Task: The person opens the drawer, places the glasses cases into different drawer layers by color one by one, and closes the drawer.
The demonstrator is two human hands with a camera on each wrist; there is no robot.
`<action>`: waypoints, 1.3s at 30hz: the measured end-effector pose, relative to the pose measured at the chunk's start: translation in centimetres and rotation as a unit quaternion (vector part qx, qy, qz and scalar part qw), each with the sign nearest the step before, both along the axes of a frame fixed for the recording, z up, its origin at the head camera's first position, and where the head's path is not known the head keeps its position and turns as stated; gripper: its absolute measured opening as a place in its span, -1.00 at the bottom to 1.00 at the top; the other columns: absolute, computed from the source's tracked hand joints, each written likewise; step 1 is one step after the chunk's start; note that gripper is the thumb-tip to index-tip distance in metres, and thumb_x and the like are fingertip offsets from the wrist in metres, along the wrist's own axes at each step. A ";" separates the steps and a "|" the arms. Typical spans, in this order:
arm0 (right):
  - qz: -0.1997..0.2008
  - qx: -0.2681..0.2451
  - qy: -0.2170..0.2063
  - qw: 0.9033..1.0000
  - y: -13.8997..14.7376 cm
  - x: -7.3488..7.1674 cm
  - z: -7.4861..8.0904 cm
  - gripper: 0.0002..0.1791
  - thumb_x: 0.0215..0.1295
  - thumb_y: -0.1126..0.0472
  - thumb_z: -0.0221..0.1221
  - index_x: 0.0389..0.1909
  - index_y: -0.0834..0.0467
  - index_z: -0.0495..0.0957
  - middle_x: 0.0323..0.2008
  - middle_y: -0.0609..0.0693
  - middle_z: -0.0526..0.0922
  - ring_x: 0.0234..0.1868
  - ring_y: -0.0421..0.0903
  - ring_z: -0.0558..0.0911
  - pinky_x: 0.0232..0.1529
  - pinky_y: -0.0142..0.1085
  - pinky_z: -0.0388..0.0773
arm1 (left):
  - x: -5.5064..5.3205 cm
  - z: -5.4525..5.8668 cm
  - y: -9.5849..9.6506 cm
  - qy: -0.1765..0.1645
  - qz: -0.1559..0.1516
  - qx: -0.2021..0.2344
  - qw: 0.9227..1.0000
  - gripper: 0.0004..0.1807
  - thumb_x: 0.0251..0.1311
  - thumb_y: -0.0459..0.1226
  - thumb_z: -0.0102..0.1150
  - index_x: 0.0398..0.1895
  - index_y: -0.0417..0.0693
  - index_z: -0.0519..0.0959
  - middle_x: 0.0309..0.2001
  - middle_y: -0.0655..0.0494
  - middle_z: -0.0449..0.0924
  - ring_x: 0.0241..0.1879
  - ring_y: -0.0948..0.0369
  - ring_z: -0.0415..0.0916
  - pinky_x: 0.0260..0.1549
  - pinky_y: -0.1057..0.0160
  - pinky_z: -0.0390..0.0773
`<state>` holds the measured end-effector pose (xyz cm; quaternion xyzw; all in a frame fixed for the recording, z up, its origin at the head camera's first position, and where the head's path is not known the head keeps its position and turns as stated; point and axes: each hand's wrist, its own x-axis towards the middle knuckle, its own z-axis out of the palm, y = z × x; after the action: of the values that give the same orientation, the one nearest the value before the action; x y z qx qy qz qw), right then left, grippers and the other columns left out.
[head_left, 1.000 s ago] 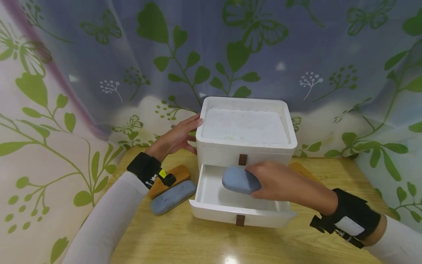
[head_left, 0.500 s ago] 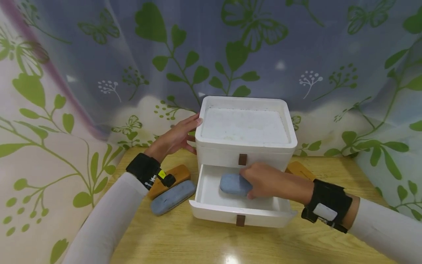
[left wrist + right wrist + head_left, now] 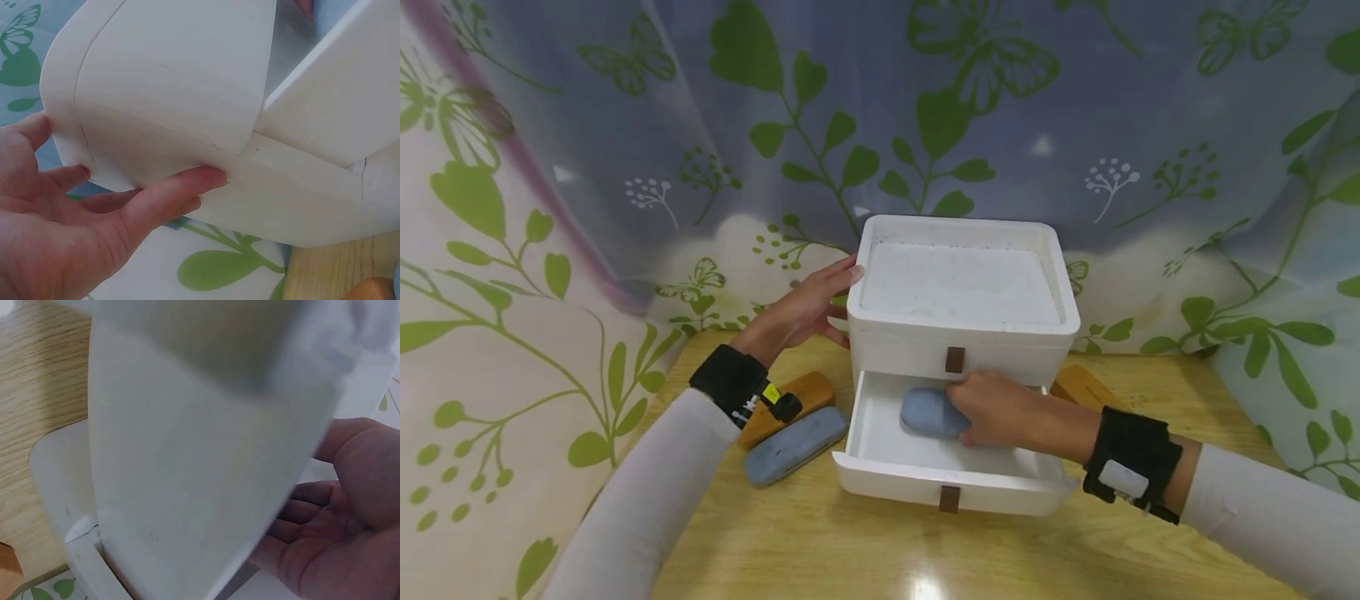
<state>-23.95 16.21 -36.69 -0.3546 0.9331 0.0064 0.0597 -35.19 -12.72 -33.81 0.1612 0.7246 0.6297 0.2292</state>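
My right hand (image 3: 1000, 408) grips a blue-grey glasses case (image 3: 928, 412) at its right end, low inside the pulled-out lower drawer (image 3: 887, 483) of a small white cabinet (image 3: 902, 343). In the right wrist view the drawer's side wall (image 3: 187, 462) hides the case and part of the right hand (image 3: 356, 537). My left hand (image 3: 801, 308) rests against the cabinet's left side near the top. Its thumb and fingers lie extended along the white wall, as the left wrist view shows of that hand (image 3: 94, 225).
Left of the drawer, a second blue-grey glasses case (image 3: 795, 446) lies beside an orange-brown case (image 3: 812, 387). Another orange-brown case (image 3: 1086, 387) is to the cabinet's right. The upper drawer, with a brown tab (image 3: 954, 360), is closed. A patterned curtain (image 3: 1037, 150) hangs close behind.
My right hand has lowered the glasses case into the drawer, moving slightly left, and its wrist has swung left. The left hand stays on the cabinet.
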 end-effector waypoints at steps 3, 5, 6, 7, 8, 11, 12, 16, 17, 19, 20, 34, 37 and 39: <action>-0.001 0.004 0.018 1.000 0.0 0.1 -0.4 -0.58 0.08 0.17 0.56 -0.18 0.34 0.64 -0.40 0.13 0.70 -0.38 0.00 0.66 -0.36 -0.17 0.62 | 0.0 0.1 0.1 0.001 0.005 -0.004 1.000 -0.35 0.60 0.15 -0.16 0.66 0.55 -0.02 0.63 0.02 0.11 0.35 -0.30 0.46 -0.09 -0.21 0.76; 0.003 0.008 0.034 0.999 -0.1 0.3 -0.6 -0.56 0.09 0.17 0.55 -0.14 0.36 0.62 -0.37 0.16 0.71 -0.34 0.04 0.69 -0.34 -0.15 0.65 | 0.0 0.2 0.2 -0.001 0.006 -0.006 1.000 -0.35 0.60 0.15 -0.16 0.67 0.55 -0.02 0.64 0.04 0.10 0.36 -0.30 0.45 -0.08 -0.21 0.76; 0.001 0.009 0.039 0.999 -0.1 0.3 -0.7 -0.55 0.10 0.18 0.54 -0.12 0.38 0.62 -0.36 0.17 0.71 -0.32 0.06 0.71 -0.32 -0.14 0.67 | 0.1 0.2 0.2 -0.002 0.007 -0.007 1.000 -0.35 0.60 0.14 -0.17 0.66 0.56 -0.02 0.64 0.05 0.09 0.37 -0.31 0.44 -0.07 -0.22 0.75; 0.002 0.012 0.046 0.999 -0.1 0.4 -0.8 -0.54 0.11 0.18 0.54 -0.11 0.39 0.61 -0.35 0.18 0.72 -0.31 0.08 0.72 -0.31 -0.13 0.68 | 0.1 0.2 0.2 -0.003 0.007 -0.007 1.000 -0.35 0.60 0.14 -0.16 0.66 0.56 -0.02 0.64 0.05 0.09 0.37 -0.31 0.43 -0.07 -0.22 0.75; 0.002 0.013 0.052 0.999 -0.2 0.5 -1.0 -0.54 0.12 0.19 0.54 -0.10 0.39 0.61 -0.35 0.19 0.72 -0.30 0.09 0.72 -0.30 -0.13 0.69 | 0.1 0.2 0.2 -0.003 0.006 -0.007 1.000 -0.35 0.61 0.14 -0.17 0.67 0.55 -0.02 0.64 0.05 0.09 0.38 -0.31 0.42 -0.06 -0.23 0.75; -0.003 0.020 0.069 0.997 -0.2 0.6 -1.2 -0.54 0.14 0.18 0.53 -0.10 0.40 0.59 -0.34 0.20 0.72 -0.28 0.11 0.74 -0.28 -0.12 0.71 | 0.1 0.1 0.2 -0.001 0.001 -0.005 1.000 -0.35 0.60 0.14 -0.16 0.67 0.54 -0.02 0.63 0.02 0.12 0.38 -0.31 0.42 -0.05 -0.23 0.74; -0.006 0.023 0.074 0.997 -0.2 0.7 -1.3 -0.53 0.15 0.17 0.52 -0.09 0.40 0.59 -0.32 0.21 0.72 -0.26 0.12 0.74 -0.26 -0.11 0.72 | 0.1 0.1 0.2 -0.001 0.001 -0.004 1.000 -0.35 0.60 0.15 -0.16 0.67 0.54 -0.01 0.62 0.01 0.13 0.38 -0.31 0.42 -0.05 -0.23 0.74; -0.033 0.022 0.050 0.998 -0.2 1.4 -1.1 -0.41 0.24 0.16 0.47 0.11 0.46 0.52 -0.02 0.32 0.71 -0.03 0.19 0.73 -0.03 -0.05 0.74 | 0.0 -0.1 0.1 -0.001 -0.001 0.000 1.000 -0.36 0.60 0.15 -0.16 0.66 0.56 0.00 0.60 -0.01 0.16 0.37 -0.31 0.44 -0.05 -0.23 0.75; -0.040 0.020 0.035 0.998 -0.2 1.6 -1.0 -0.37 0.27 0.15 0.45 0.18 0.47 0.49 0.08 0.35 0.67 0.06 0.22 0.71 0.05 -0.03 0.72 | 0.0 -0.1 0.1 -0.001 -0.001 0.000 1.000 -0.36 0.60 0.15 -0.16 0.66 0.56 0.00 0.61 -0.01 0.15 0.37 -0.31 0.45 -0.06 -0.23 0.75; -0.053 0.017 0.003 0.998 -0.2 2.1 -0.5 -0.31 0.32 0.16 0.41 0.29 0.49 0.42 0.23 0.38 0.59 0.20 0.26 0.65 0.19 0.01 0.66 | 0.0 -0.1 0.0 -0.002 -0.002 0.001 1.000 -0.36 0.60 0.15 -0.16 0.66 0.57 -0.01 0.61 0.00 0.15 0.37 -0.31 0.45 -0.06 -0.23 0.75; -0.057 0.018 -0.011 0.998 -0.2 2.3 -0.1 -0.30 0.34 0.16 0.39 0.33 0.49 0.39 0.29 0.40 0.55 0.26 0.27 0.61 0.25 0.03 0.63 | -0.1 -0.2 0.0 -0.002 -0.003 0.001 1.000 -0.36 0.60 0.14 -0.16 0.66 0.56 -0.01 0.61 -0.01 0.15 0.37 -0.31 0.45 -0.07 -0.23 0.75; -0.033 -0.135 -0.076 0.987 3.1 3.3 10.7 -0.58 0.52 0.05 0.21 0.23 0.20 0.64 0.12 0.11 0.76 0.12 0.10 0.75 0.11 0.04 0.70 | 0.1 -0.1 0.0 0.001 -0.001 -0.001 1.000 -0.36 0.61 0.14 -0.17 0.66 0.56 0.00 0.60 -0.01 0.16 0.37 -0.30 0.45 -0.05 -0.23 0.74; -0.081 -0.178 -0.070 0.978 4.9 2.2 12.9 -0.53 0.53 0.01 0.20 0.29 0.20 0.59 0.16 0.16 0.74 0.13 0.14 0.74 0.12 0.09 0.70 | 0.1 -0.1 0.0 0.002 -0.001 0.000 1.000 -0.36 0.60 0.15 -0.16 0.66 0.56 0.00 0.60 -0.01 0.16 0.37 -0.30 0.45 -0.04 -0.23 0.74; -0.131 -0.203 -0.072 0.968 6.1 1.3 13.9 -0.47 0.54 -0.05 0.18 0.34 0.18 0.55 0.22 0.18 0.69 0.21 0.19 0.69 0.17 0.14 0.65 | 0.1 -0.2 -0.1 0.003 -0.002 0.000 1.000 -0.36 0.60 0.15 -0.16 0.66 0.56 0.00 0.60 -0.01 0.16 0.36 -0.30 0.45 -0.05 -0.23 0.74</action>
<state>-22.66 22.31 -22.83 -0.2334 0.9463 -0.2170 0.0537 -35.10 -12.78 -33.99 0.1652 0.7247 0.6289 0.2283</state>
